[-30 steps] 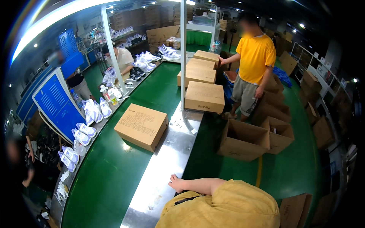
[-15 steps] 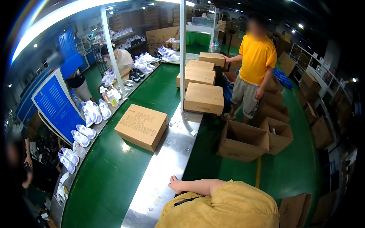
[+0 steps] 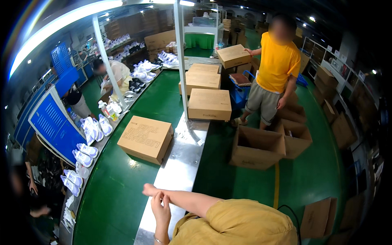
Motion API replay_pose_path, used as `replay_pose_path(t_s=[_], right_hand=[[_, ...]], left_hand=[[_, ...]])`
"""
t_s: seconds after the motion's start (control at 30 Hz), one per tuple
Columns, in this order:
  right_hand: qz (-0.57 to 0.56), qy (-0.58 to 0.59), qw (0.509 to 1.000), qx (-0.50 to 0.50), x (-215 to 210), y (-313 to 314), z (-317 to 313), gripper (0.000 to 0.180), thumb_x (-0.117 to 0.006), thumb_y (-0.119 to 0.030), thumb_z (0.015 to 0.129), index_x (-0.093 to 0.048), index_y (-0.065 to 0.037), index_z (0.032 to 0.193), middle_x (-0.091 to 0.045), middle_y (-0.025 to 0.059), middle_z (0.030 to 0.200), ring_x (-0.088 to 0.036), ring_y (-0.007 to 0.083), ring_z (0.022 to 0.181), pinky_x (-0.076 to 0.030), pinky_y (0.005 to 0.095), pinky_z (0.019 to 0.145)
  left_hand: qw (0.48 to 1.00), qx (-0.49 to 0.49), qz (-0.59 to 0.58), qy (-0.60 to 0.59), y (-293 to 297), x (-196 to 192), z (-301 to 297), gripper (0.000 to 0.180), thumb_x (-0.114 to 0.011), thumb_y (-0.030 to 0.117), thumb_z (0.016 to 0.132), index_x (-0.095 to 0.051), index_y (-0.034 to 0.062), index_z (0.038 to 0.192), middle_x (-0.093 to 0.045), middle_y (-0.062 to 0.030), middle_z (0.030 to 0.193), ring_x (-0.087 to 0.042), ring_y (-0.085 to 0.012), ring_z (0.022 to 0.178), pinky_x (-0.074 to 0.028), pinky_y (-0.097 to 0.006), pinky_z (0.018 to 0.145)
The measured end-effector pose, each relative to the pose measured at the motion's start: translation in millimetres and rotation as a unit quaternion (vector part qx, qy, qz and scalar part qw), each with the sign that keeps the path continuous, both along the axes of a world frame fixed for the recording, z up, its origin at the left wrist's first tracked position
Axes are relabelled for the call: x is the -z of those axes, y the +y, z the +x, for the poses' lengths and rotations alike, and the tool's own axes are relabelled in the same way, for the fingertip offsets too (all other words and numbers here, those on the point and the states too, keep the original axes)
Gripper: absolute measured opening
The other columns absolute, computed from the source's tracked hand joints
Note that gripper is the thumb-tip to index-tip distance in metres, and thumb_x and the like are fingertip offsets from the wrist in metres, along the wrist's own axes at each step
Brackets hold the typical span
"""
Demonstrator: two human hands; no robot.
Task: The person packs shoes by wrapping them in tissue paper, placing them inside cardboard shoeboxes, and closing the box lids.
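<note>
My right hand (image 3: 150, 189) extends left over the bright metal strip (image 3: 179, 159), at the end of a bare forearm under a yellow sleeve (image 3: 249, 216). Its fingers look curled in, and nothing shows in them. From the lower edge rises my left hand (image 3: 161, 206), with a band on its wrist. Its fingers are bent together against the right forearm, near the wrist, holding no object. Just ahead of both hands, apart from them, a closed brown carton (image 3: 145, 139) sits on the green belt (image 3: 110, 188), partly over the metal strip.
More closed cartons (image 3: 209, 104) line the strip's far end. A person in an orange shirt (image 3: 279, 61) grips a carton (image 3: 234, 56). Open cartons (image 3: 258, 147) stand on the floor at right. White-purple shoes (image 3: 85, 154) run along the left ledge. A white post (image 3: 182, 61) rises ahead.
My right hand has moved left and curled in. My left hand has come into view against the right forearm. The person in orange has raised and tilted a carton. The view has shifted slightly.
</note>
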State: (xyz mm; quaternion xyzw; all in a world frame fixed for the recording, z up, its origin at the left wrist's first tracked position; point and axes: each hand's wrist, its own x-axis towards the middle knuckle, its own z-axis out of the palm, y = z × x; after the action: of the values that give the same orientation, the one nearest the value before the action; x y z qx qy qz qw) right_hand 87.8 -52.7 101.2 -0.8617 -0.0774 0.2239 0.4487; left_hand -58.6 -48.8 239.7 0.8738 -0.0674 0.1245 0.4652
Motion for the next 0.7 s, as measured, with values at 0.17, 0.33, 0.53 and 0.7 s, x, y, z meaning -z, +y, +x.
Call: replay_pose_path(t_s=[0.17,0.33,0.53,0.7], right_hand=[[0.282,0.228,0.918,0.164,-27.3,14.6,0.3,0.018,-0.056,-0.017,0.077,-0.054,0.001,0.079,-0.057,0.0125,0.068,-0.054,0.0198,0.055,-0.047,0.0338,0.054],[0.358,0.333,0.827,0.278,-15.2,1.0,4.7,0.017,-0.056,-0.011,0.077,-0.052,0.002,0.087,-0.058,0.0132,0.07,-0.059,0.0225,0.054,-0.049,0.0327,0.046],[0.414,0.368,0.759,0.343,34.8,-31.5,-0.7,0.019,-0.046,-0.01,0.083,-0.051,0.006,0.094,-0.057,0.0216,0.081,-0.056,0.0246,0.06,-0.048,0.0285,0.048],[0.358,0.372,0.774,0.366,27.5,-33.1,-19.4,0.022,-0.048,-0.008,0.082,-0.049,0.005,0.1,-0.058,0.02,0.082,-0.057,0.0243,0.065,-0.049,0.0295,0.052]], left_hand=[[0.996,-0.022,0.085,-0.025,-6.7,-8.5,7.0,0.021,-0.055,0.012,0.083,-0.055,-0.004,0.097,-0.05,-0.0167,0.098,-0.044,-0.0317,0.091,-0.036,-0.039,0.08],[1.0,0.029,0.012,0.003,-23.2,-15.1,-20.6,0.015,-0.059,0.009,0.08,-0.054,-0.0007,0.09,-0.049,-0.012,0.082,-0.046,-0.0255,0.077,-0.039,-0.034,0.07],[0.998,0.004,-0.001,0.058,-20.3,23.2,-8.9,0.036,-0.063,0.023,0.078,-0.053,-0.0054,0.098,-0.051,-0.0184,0.095,-0.05,-0.0312,0.091,-0.041,-0.038,0.08],[0.991,0.027,-0.033,0.127,-7.5,49.9,-4.0,0.059,-0.066,0.039,0.072,-0.053,-0.0104,0.101,-0.049,-0.0263,0.099,-0.048,-0.036,0.092,-0.041,-0.041,0.081]])
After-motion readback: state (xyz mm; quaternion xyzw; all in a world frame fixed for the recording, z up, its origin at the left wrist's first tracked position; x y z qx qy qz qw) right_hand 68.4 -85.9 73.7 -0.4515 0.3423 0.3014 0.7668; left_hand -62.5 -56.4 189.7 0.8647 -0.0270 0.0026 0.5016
